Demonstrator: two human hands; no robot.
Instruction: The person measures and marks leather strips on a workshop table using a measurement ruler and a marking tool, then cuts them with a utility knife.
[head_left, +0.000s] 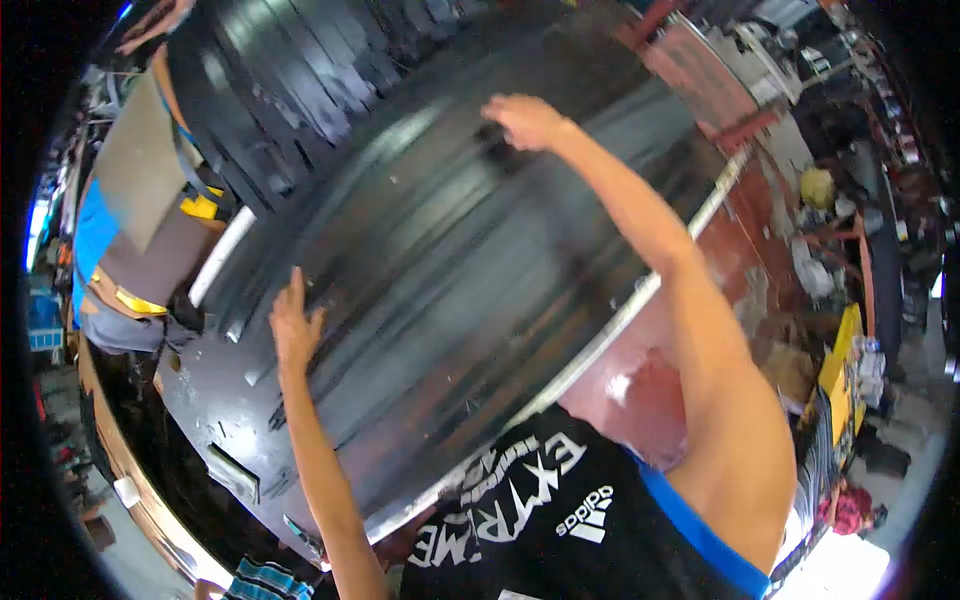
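Note:
A large dark sheet (440,240) with streaks and a glossy surface covers the work table. Over its left part is my left hand (295,325), its fingers apart and nothing in them. My right hand (525,122) is over the far part of the sheet with its fingers bent together. A dark, blurred shape shows just under that hand, too unclear to name.
Dark strips (280,80) lie at the far side. Rolled material with blue and yellow pieces (150,230) stands at the left. A flat block (232,473) lies on the table's near left. Another person in red (850,508) is at the lower right.

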